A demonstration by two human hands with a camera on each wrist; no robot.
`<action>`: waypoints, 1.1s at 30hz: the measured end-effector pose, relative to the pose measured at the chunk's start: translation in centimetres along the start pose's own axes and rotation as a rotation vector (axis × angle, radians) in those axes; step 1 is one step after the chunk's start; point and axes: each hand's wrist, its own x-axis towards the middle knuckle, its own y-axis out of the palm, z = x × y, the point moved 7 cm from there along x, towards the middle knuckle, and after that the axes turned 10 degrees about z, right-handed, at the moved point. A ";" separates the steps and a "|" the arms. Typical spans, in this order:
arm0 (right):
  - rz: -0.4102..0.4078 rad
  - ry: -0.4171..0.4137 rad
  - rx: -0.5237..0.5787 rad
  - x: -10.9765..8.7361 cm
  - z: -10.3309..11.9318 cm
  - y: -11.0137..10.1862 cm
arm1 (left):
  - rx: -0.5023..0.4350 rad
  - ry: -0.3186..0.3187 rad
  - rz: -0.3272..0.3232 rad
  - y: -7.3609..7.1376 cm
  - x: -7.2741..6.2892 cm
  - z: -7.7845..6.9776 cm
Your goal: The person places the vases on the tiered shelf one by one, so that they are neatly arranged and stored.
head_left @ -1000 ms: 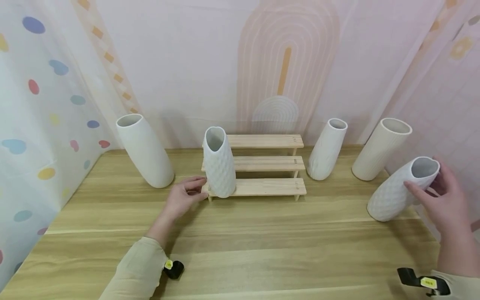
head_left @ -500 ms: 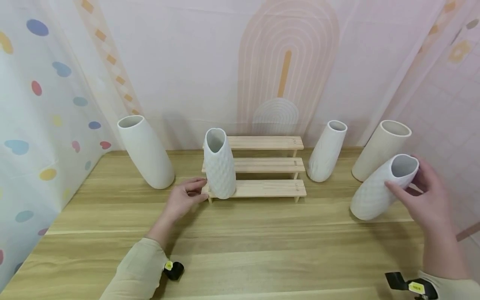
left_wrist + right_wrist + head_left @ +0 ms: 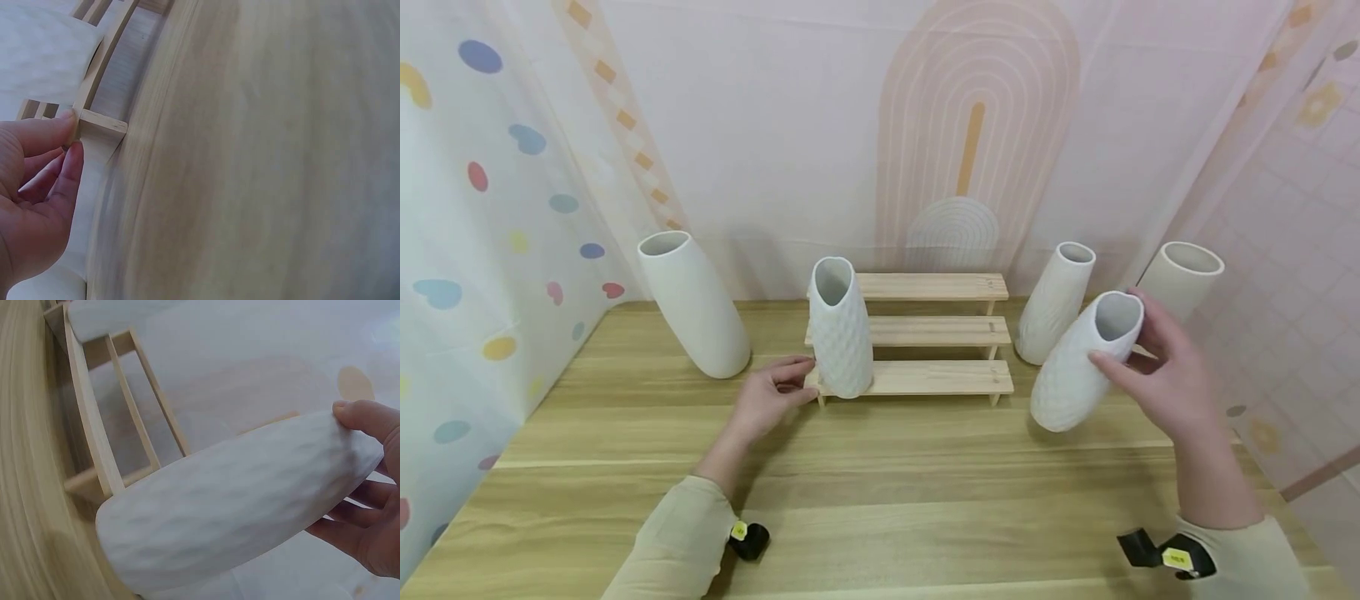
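Right hand (image 3: pixel 1171 387), dimpled vase (image 3: pixel 1070 379) (tilted), top between thumb and fingers

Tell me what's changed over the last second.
The right grip has carried the dimpled vase leftward, closer to the wooden shelf. Nothing was newly grasped or released. The left grip stays pinching the shelf's left end; the vase on the bottom step and the other three vases haven't moved.

Left hand (image 3: pixel 37 219), pinch-grip on wooden shelf (image 3: pixel 104 62)
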 end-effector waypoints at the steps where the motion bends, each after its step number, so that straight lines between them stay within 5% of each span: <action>1: 0.009 -0.009 0.009 0.2 0.3 0.4 | 0.002 -0.002 0.001 0.0 0.0 0.0; 14: 0.100 -0.085 0.139 3.4 2.8 5.7 | 0.013 0.010 -0.009 -0.1 0.0 0.0; 33: 0.195 -0.017 0.148 6.2 3.1 9.4 | 0.014 0.022 -0.008 0.0 0.0 -0.1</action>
